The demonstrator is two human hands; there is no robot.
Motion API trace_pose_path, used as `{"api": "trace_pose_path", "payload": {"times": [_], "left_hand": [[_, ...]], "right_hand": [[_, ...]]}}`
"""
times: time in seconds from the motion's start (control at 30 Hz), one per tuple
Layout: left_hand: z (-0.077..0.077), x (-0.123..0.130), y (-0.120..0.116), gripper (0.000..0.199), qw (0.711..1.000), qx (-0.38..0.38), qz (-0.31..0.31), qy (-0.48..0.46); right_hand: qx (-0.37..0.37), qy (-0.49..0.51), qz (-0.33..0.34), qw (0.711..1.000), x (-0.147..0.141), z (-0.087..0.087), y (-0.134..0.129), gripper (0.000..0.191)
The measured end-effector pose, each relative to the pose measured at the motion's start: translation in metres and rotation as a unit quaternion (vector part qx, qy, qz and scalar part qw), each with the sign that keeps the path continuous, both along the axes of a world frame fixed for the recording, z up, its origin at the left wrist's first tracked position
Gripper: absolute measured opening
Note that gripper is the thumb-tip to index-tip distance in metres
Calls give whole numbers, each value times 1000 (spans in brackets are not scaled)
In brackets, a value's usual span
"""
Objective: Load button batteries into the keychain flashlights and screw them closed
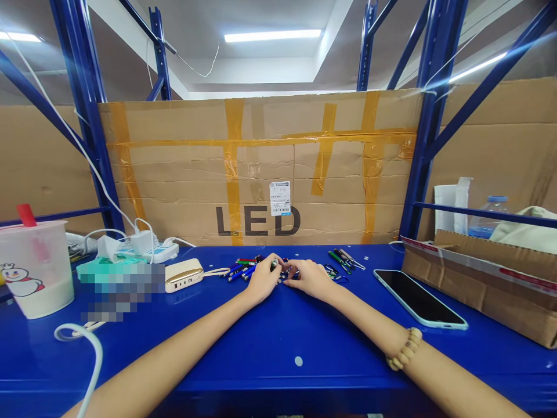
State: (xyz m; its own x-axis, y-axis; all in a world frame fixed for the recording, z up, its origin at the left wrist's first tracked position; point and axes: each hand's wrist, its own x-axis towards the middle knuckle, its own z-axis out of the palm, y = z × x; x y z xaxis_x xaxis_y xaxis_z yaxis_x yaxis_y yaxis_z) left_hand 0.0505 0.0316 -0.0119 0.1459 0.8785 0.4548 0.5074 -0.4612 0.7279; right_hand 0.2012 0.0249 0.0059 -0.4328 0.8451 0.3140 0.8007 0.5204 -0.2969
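A small silver-tipped metal cylinder [274, 265] sits at the middle of the blue steel shelf [209, 371], just above a heap of slim blue and red tubes [241, 270]. We work left to right. A translucent plastic cup [37, 273], printed with a cartoon figure, holds white liquid in its lower part, and a red straw [26, 215] stands in it. Behind it, a white power strip [152, 253] carries a white plug charger [141, 242]. A teal packet [104, 270] lies in front, partly blurred. A gold-and-white power bank [183, 274] comes next, beside the heap.

We see the left hand [263, 280] with its fingertips closed on the cylinder. The right hand [308, 277] reaches in close from the other side; we cannot tell whether it touches. A wooden bead bracelet [404, 348] circles the right wrist.

Further right lie slim green and silver tubes [346, 260], then a black-screened smartphone [420, 299], flat on the shelf. An open brown cardboard carton [474, 278] closes the row, its contents hidden. Beyond its flap stand a clear plastic bottle [489, 217] and a cream cloth bag [526, 232].
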Motion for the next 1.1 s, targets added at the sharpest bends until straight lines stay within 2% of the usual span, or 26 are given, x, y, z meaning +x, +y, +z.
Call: {"api": "trace_pose_path", "payload": {"times": [0.13, 0.23, 0.53, 0.7, 0.87, 1.1], "left_hand": [[2, 4, -11, 10, 998, 8, -39, 42], [2, 6, -13, 7, 998, 1, -45, 42], [-2, 4, 0, 8, 997, -45, -4, -64], [-5, 0, 7, 6, 988, -74, 38, -130], [-5, -1, 12, 6, 972, -108, 64, -198], [-4, -2, 13, 7, 964, -111, 54, -237]], "right_hand": [[-3, 4, -9, 1000, 0, 1, -1, 20], [-3, 4, -10, 1000, -1, 2, -2, 21], [-8, 8, -2, 1000, 0, 1, 1, 40], [-7, 13, -13, 1000, -1, -2, 4, 38], [-7, 21, -67, 997, 0, -1, 3, 38], [-16, 24, -70, 997, 2, 0, 2, 36]]}}
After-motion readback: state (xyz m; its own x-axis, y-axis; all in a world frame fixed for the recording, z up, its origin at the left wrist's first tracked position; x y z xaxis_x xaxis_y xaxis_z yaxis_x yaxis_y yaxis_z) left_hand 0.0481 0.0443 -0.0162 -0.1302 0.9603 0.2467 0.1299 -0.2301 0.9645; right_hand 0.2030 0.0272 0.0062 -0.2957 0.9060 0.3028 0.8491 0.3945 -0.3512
